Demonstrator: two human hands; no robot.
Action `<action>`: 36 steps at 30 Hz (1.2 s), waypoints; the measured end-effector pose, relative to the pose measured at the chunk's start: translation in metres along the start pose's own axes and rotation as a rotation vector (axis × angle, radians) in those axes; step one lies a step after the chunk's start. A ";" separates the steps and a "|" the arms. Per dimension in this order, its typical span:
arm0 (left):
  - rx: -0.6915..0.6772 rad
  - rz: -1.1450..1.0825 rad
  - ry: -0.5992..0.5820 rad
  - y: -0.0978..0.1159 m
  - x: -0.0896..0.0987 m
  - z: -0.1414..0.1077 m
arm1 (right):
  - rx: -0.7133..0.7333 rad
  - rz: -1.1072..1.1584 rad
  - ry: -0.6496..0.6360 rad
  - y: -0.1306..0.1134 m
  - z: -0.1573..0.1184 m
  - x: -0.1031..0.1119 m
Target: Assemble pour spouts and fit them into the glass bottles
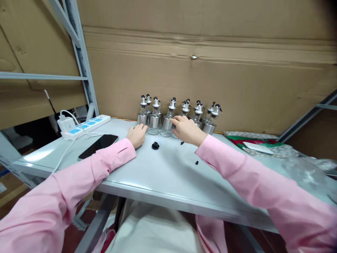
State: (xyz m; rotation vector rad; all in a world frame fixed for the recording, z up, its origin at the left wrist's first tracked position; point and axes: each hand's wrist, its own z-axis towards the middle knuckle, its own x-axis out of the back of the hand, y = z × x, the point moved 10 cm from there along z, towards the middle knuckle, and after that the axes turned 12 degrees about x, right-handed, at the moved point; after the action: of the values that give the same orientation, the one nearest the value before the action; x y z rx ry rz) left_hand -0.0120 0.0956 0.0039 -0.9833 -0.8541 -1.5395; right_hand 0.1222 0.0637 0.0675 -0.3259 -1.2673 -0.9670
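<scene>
Several glass oil bottles with brushed-metal sleeves and silver-and-black pour spouts stand upright in a group, among them one bottle (154, 121) near the left. My left hand (137, 135) rests on the table beside the leftmost bottles, its fingers loosely bent and holding nothing visible. In front of the middle bottles is my right hand (187, 130), thumb and forefinger apart. Its fingertips are at the side of a metal-sleeved bottle (166, 123); whether they touch it I cannot tell. The hand partly hides the bottles behind it. A black stopper (155, 145) lies between my hands.
Small black pieces, one of them a cap (197, 162), lie on the grey table (158, 168). A phone (99, 146) and a power strip (89, 124) with a white charger and cable are at left. Clear plastic wrap (308, 172) lies at right. Cardboard (210, 80) stands behind.
</scene>
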 end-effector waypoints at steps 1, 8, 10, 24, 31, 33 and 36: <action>0.012 0.039 -0.013 -0.002 -0.003 0.000 | 0.013 0.040 0.029 -0.006 -0.008 0.009; -0.030 0.136 -0.134 0.002 -0.014 -0.005 | 0.060 0.266 0.321 -0.034 -0.052 0.046; -0.064 0.135 -0.087 0.007 -0.005 -0.005 | 0.017 0.350 0.398 -0.025 -0.056 0.043; -0.747 -0.171 0.399 0.096 0.055 -0.076 | 0.012 0.795 0.326 -0.009 -0.052 0.007; -0.767 -0.384 0.140 0.096 0.046 -0.072 | 0.038 0.947 0.376 -0.008 -0.055 0.003; -0.781 -0.467 0.072 0.099 0.044 -0.074 | 0.034 1.048 0.361 -0.007 -0.054 -0.001; -0.777 -0.524 0.024 0.101 0.043 -0.076 | 0.064 1.070 0.287 -0.007 -0.054 0.002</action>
State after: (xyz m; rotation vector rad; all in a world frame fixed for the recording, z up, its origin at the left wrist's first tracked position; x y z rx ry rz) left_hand 0.0717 -0.0074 0.0149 -1.3401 -0.5016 -2.4250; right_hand 0.1523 0.0214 0.0504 -0.6897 -0.6793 -0.0433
